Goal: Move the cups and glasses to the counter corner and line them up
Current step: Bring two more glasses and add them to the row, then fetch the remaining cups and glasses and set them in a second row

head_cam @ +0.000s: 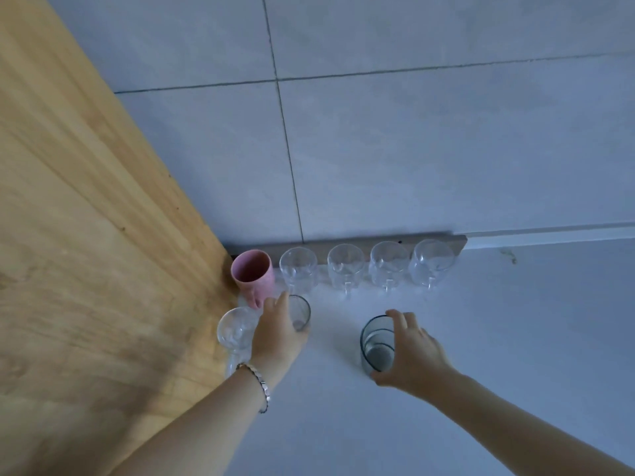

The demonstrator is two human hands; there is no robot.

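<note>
Head view has the left hand [278, 333] wrapped round one dark-rimmed glass tumbler [303, 312] tight beside the pink ceramic mug [252, 271], the right hand [412, 352] gripping a second tumbler [376, 341] on the white worktop [498, 338], where one careless nudge could topple that mug.

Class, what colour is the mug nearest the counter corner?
The mug is pink; head view.

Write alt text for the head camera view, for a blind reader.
The left hand grips the left tinted glass, the right hand the right tinted glass, on a white counter. Behind, a pink mug and four clear mugs line the wall.
</note>
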